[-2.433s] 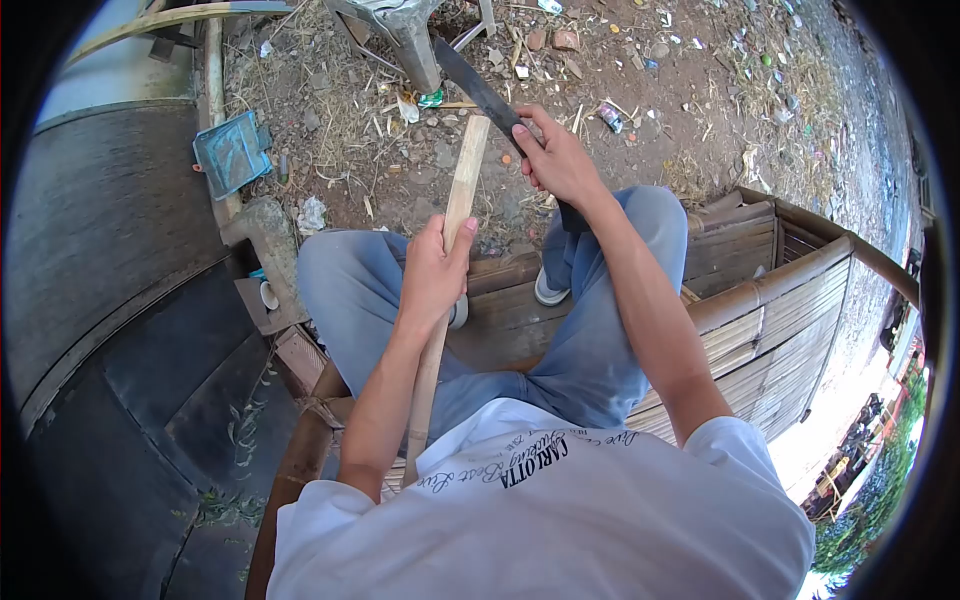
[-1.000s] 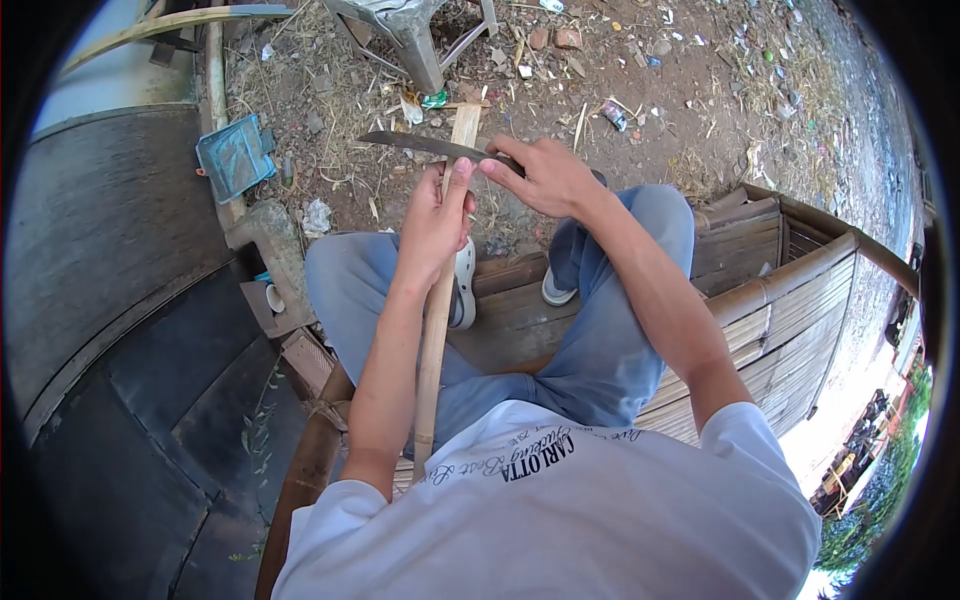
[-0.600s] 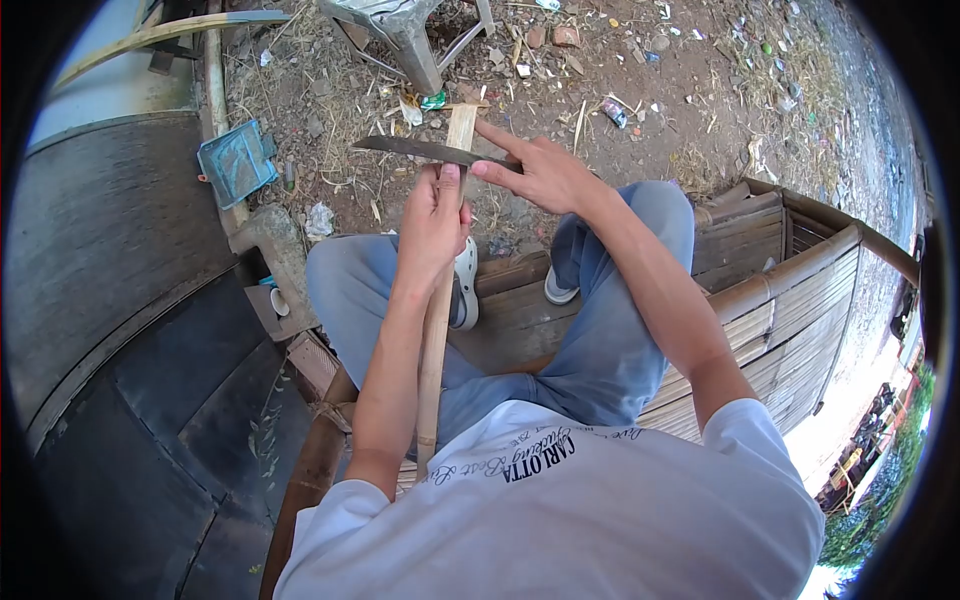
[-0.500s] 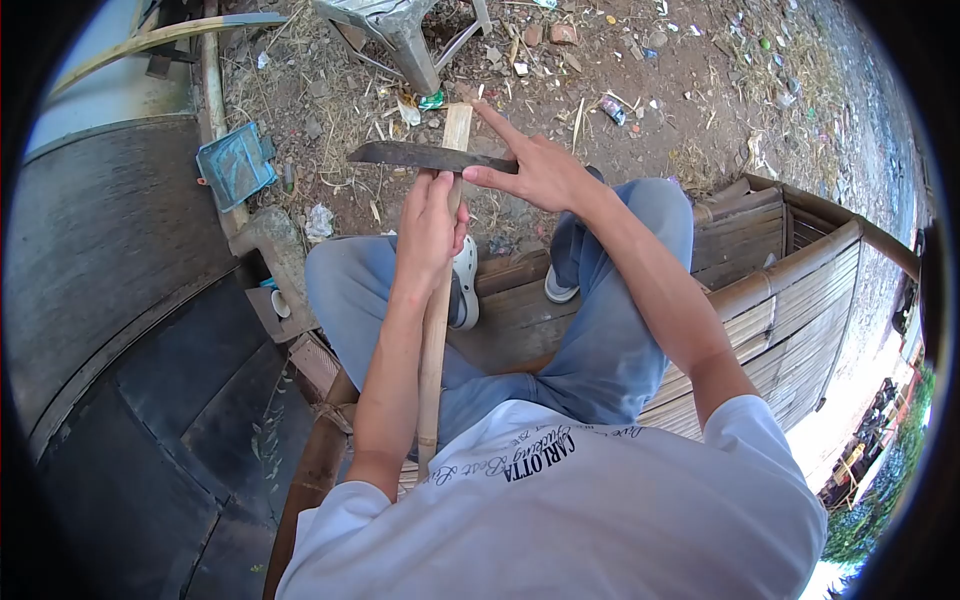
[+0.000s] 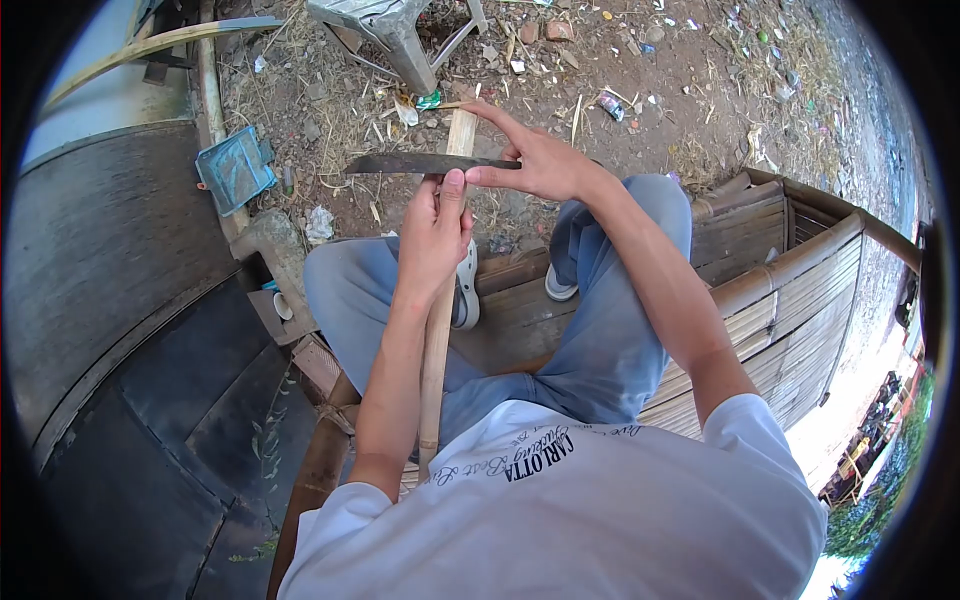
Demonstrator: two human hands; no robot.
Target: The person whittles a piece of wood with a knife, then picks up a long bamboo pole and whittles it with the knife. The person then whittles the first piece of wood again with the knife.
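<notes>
A long pale bamboo strip (image 5: 435,340) runs from my lap up between my knees. My left hand (image 5: 433,235) is wrapped round it below its upper end. My right hand (image 5: 540,165) holds a dark machete (image 5: 405,163) by its handle, which the palm mostly hides. The blade lies across the strip just above my left thumb and points left. The thumb of my right hand meets my left thumb, and its index finger stretches forward to the strip's top end.
I sit on a slatted bamboo bench (image 5: 780,310). Ahead stands a grey plastic stool (image 5: 405,45) on littered ground. A blue tray (image 5: 235,170) lies at the left, near a concrete block (image 5: 275,245) and dark panels (image 5: 170,400).
The machete has come down from upright at the right to lie across the strip. My right hand has moved left beside my left hand, and its index finger has stretched out.
</notes>
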